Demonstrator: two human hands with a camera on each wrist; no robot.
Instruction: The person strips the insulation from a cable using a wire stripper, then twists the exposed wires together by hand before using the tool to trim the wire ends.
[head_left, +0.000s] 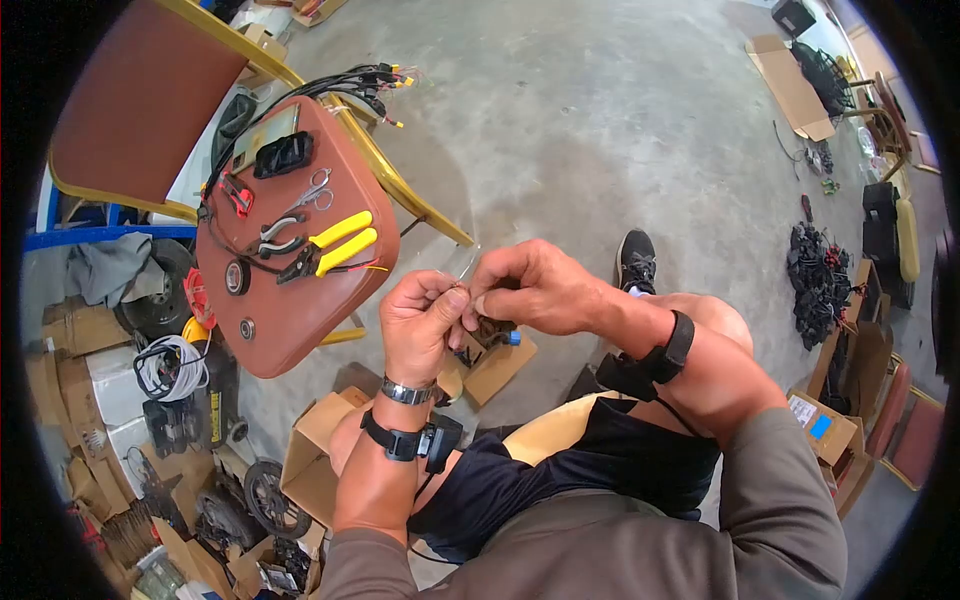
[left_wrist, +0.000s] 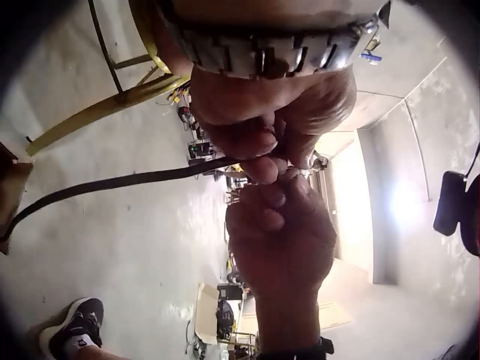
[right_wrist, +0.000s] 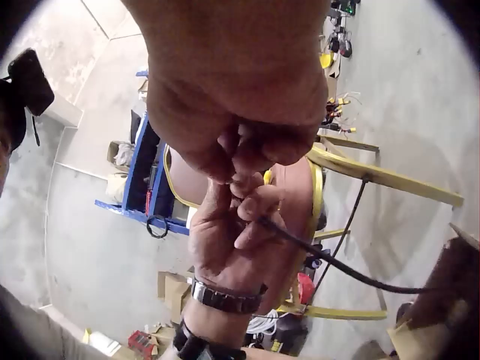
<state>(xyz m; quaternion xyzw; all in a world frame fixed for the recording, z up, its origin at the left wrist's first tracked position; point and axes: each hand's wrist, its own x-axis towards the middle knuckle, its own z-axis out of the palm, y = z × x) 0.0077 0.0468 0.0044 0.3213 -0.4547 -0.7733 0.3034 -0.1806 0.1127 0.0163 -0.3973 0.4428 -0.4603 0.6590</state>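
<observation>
In front of the lap, my left hand [head_left: 420, 315] grips a black cable [left_wrist: 112, 182] near its end, thumb and fingers curled around it. My right hand [head_left: 540, 290] meets it there, fingertips pinching at the cable's end against the left fingertips. The end itself is mostly hidden between the fingers. A thin pale strand [head_left: 470, 262] sticks up between the two hands in the head view. From the left fingers the cable hangs away in a curve, as the right wrist view also shows.
A brown chair seat [head_left: 300, 320] at the left bears yellow-handled wire strippers [head_left: 340, 243], grey-handled pliers [head_left: 280, 240], scissors [head_left: 318, 190], a red utility knife [head_left: 237, 195] and a tape roll [head_left: 237, 277]. Bundled cables [head_left: 350, 82] hang over its far edge. An open cardboard box [head_left: 310, 455] stands by the left leg.
</observation>
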